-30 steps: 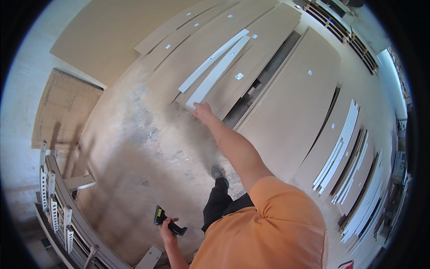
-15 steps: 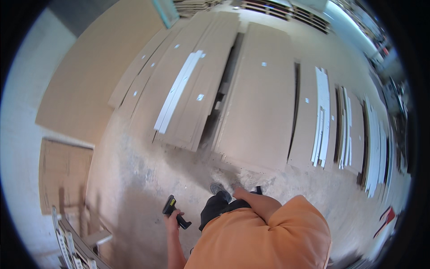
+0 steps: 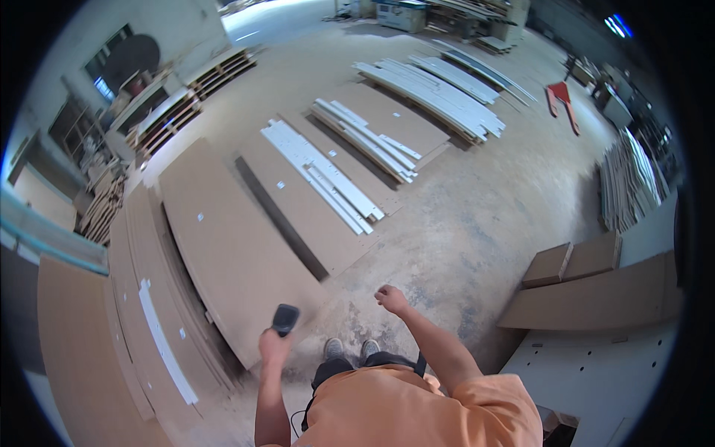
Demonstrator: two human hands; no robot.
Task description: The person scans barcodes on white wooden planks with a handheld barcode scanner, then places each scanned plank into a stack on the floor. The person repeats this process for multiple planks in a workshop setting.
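A black handheld barcode scanner (image 3: 286, 319) is gripped by its handle in my left hand (image 3: 274, 346), its rounded head pointing away from me. Beneath it lies the near end of a large brown panel stack (image 3: 216, 238), apart from the scanner. My right hand (image 3: 391, 299) hangs over the bare concrete ahead of my shoes, fingers curled in, with nothing seen in them. White strips (image 3: 320, 179) rest on a brown panel beyond both hands.
More white strips (image 3: 432, 97) lie on panels farther off. A red pallet jack (image 3: 562, 104) stands at the far right. Panels (image 3: 596, 298) and a white drilled board (image 3: 588, 357) are close on my right. Wooden pallets (image 3: 167, 119) stand at the far left.
My view has swung to the right, so the panel rows sit farther left. My left hand has turned the scanner to face away. My right arm has come out from beside my body.
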